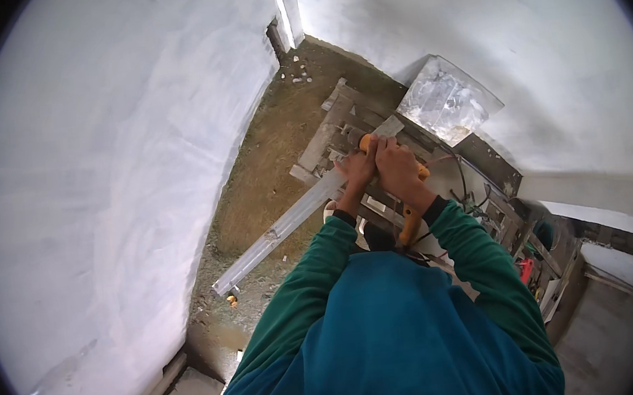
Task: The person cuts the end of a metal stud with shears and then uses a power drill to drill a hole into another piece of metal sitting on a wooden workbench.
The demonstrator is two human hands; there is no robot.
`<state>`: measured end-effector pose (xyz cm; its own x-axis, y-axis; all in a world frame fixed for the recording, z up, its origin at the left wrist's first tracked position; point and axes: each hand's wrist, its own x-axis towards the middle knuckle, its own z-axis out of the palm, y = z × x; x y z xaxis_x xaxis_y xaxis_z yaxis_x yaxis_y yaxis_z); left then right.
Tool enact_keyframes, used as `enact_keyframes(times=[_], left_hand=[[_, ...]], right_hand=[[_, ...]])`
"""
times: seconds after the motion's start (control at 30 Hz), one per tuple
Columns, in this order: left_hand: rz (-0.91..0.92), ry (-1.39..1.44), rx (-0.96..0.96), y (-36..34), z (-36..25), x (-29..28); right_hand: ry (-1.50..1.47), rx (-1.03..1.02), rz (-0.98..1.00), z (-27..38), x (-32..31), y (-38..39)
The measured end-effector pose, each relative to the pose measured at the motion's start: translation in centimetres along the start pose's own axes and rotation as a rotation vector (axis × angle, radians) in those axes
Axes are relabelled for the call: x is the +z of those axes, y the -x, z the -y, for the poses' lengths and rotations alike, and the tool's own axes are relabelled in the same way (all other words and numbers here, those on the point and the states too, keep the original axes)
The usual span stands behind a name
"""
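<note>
At your 2 o'clock, a pale, square tray (pixel 450 97) leans by the white wall, its inside streaked whitish; what it holds, you can't tell. At 4 o'clock, a red item (pixel 526 270) sits among boards. Your right hand (pixel 397 167) is closed around the orange tool (pixel 411 224), over the slatted bench (pixel 320 138); your left hand (pixel 358 169) is against it, fingers partly hidden, so how far that grip closes you can't tell. A long, pale strip (pixel 278 230) overhangs the bench edge toward 8 o'clock, with open dirt floor (pixel 258 180) at 9.
</note>
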<state>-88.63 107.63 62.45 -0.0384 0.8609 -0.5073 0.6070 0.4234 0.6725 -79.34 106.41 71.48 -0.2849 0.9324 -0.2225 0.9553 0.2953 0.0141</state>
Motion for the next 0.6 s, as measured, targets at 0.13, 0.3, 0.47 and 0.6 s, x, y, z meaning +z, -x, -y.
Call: enact_keyframes(times=[0.13, 0.3, 0.47, 0.6], left_hand=[[-0.092, 0.136, 0.281, -1.4, 2.1, 2.0], [-0.058, -0.077, 0.015, -2.0, 1.8, 2.3], [-0.075, 0.106, -0.010, 0.0, -0.3, -0.2], [-0.083, 0.107, -0.042, 0.6, -0.2, -1.1]], right_hand=[[0.057, 0.040, -0.014, 0.8, -0.6, -0.1], [-0.126, 0.024, 0.122, -1.0, -2.9, 0.5], [-1.435, 0.150, -0.101, -7.8, 1.7, 4.5], [-1.584, 0.221, 0.140, -4.8, 4.0, 10.4]])
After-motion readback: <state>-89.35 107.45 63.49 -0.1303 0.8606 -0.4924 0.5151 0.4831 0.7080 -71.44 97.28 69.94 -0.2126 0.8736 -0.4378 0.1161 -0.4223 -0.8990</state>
